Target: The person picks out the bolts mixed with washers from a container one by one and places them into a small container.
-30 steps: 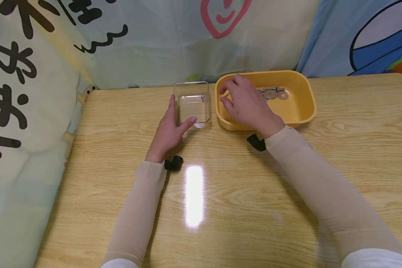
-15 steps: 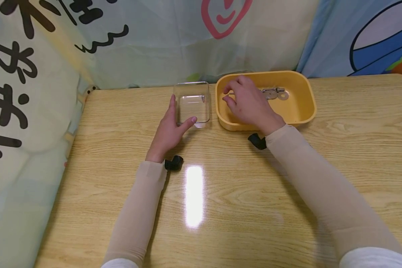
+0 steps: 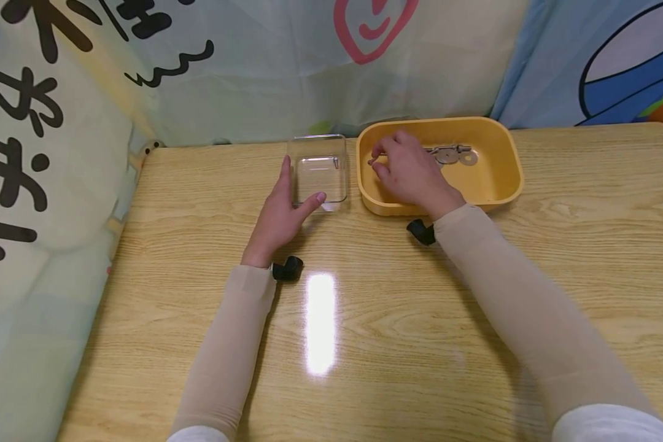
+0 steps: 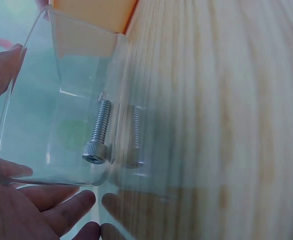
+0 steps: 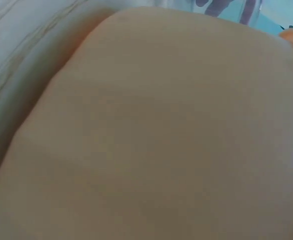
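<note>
My left hand (image 3: 280, 218) rests at the near left corner of a clear plastic box (image 3: 320, 199), its forefinger straight along one side and its thumb by the front edge. A socket-head bolt (image 4: 99, 127) lies inside the box. My right hand (image 3: 413, 170) reaches into a yellow basin (image 3: 488, 189), thumb and forefinger bent close together near the left inner wall; I cannot tell whether they pinch anything. A close, blurred tan surface (image 5: 151, 125) fills most of the right wrist view and hides that hand there.
Flat metal washers (image 3: 468, 158) and a bolt (image 3: 461, 148) lie in the basin right of my hand. Box and basin stand side by side at the back of a wooden table (image 3: 364, 344). A printed curtain (image 3: 254, 92) hangs right behind them.
My right hand has shifted slightly right inside the basin, and its thumb and forefinger have drawn closer together. My left hand and the box stay in place.
</note>
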Action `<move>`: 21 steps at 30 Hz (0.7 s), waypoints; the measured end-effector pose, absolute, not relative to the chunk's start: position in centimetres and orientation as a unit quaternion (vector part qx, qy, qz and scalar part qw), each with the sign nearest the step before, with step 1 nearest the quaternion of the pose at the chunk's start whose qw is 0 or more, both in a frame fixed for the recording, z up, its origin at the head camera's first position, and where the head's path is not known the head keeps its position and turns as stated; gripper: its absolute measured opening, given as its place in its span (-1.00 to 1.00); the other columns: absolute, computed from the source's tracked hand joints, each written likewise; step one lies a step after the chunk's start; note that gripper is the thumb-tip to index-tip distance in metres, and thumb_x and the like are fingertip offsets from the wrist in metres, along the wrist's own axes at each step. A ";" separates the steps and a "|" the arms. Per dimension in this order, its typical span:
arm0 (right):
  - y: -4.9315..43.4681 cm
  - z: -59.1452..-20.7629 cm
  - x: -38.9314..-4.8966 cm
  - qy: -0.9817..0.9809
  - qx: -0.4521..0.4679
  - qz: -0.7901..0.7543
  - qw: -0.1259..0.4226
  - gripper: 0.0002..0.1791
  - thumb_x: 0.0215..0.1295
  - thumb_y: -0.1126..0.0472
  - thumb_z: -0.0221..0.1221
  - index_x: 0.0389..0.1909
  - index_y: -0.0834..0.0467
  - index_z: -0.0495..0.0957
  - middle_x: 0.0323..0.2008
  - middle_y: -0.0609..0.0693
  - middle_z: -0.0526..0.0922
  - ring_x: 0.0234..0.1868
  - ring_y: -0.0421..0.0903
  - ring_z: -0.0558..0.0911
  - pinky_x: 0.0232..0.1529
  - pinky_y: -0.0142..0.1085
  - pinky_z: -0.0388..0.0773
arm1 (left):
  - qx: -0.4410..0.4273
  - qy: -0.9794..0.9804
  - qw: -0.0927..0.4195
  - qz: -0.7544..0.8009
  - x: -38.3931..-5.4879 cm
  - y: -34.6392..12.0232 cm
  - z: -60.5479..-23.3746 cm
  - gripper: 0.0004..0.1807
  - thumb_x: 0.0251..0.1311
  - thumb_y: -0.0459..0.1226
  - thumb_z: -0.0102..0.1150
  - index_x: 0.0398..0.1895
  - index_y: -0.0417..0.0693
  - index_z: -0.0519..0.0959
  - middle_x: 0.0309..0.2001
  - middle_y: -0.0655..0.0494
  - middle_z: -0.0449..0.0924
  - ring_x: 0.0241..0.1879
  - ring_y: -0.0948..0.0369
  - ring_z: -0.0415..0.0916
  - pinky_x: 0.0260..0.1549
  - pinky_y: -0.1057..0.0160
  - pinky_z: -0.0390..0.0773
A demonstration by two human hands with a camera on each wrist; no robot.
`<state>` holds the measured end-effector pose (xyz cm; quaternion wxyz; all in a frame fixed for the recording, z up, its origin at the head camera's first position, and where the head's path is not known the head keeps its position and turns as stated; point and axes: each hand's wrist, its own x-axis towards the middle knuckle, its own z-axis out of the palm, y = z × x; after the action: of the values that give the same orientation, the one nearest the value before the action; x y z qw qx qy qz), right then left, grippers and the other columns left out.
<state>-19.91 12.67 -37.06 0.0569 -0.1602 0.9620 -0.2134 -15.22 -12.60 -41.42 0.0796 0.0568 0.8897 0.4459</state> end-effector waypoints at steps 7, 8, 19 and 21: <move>12.5 -37.7 -20.3 0.964 -0.153 -0.203 0.079 -0.72 0.50 0.20 0.04 0.09 0.25 0.49 0.06 0.24 0.43 0.06 0.17 0.39 0.15 0.05 0.41 | 0.053 0.891 0.079 0.445 -15.2 -12.6 -41.4 0.13 0.31 0.22 0.16 0.64 0.06 -0.34 0.62 -0.03 -0.19 0.56 0.06 -0.13 0.48 0.10 -0.02; 12.5 -37.7 -20.4 0.964 -0.153 -0.203 0.081 -0.72 0.50 0.20 0.05 0.10 0.25 0.49 0.06 0.25 0.43 0.07 0.17 0.39 0.15 0.05 0.40 | 0.052 0.891 0.079 0.444 -15.2 -12.6 -41.4 0.13 0.31 0.22 0.15 0.64 0.06 -0.34 0.62 -0.03 -0.18 0.56 0.06 -0.12 0.48 0.11 -0.02; 12.3 -38.3 -20.9 0.964 -0.154 -0.194 0.094 -0.60 0.48 0.22 0.04 0.24 0.30 0.45 0.12 0.30 0.43 0.11 0.20 0.39 0.17 0.07 0.40 | 0.052 0.890 0.081 0.447 -15.2 -12.6 -41.3 0.13 0.31 0.22 0.16 0.64 0.08 -0.35 0.61 -0.06 -0.16 0.56 0.06 -0.11 0.48 0.09 -0.01; 12.3 -38.4 -20.9 0.965 -0.156 -0.189 0.095 -0.58 0.47 0.22 0.04 0.26 0.31 0.44 0.10 0.31 0.43 0.10 0.20 0.39 0.17 0.06 0.39 | 0.053 0.889 0.080 0.447 -15.2 -12.6 -41.3 0.14 0.31 0.22 0.16 0.64 0.07 -0.35 0.61 -0.06 -0.16 0.56 0.06 -0.12 0.48 0.09 -0.01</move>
<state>-20.92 12.31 -38.44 0.0953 -0.1558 0.9648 -0.1894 -15.20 -12.65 -41.34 0.0803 0.0525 0.8893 0.4472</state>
